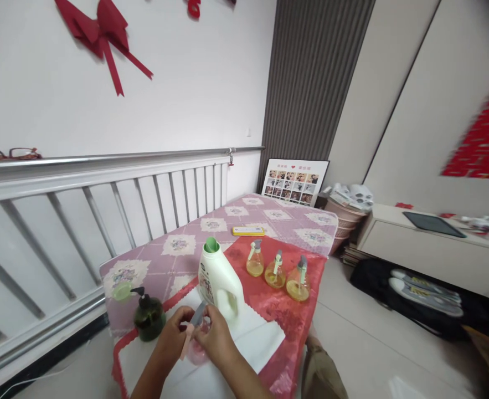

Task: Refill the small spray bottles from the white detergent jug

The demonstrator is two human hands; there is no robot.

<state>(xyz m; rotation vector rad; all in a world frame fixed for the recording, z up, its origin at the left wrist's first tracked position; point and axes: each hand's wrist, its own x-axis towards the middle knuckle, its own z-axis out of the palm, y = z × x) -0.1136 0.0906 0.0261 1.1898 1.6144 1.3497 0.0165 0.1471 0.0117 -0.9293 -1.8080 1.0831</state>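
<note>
Pink and see-through, a small bottle (pixel 197 354) is sitting between the left hand (pixel 171 337) and right hand (pixel 218 336), just below their fingers, which are gripping its grey spray head (pixel 198 315); its long axis is running roughly upright, neither hand lying clearly nearer, while a pale jug (pixel 221 277) is standing just beyond.

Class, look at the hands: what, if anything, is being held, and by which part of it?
A pink bottle, held at its top: the left hand and right hand grip around its grey spray head.
</note>
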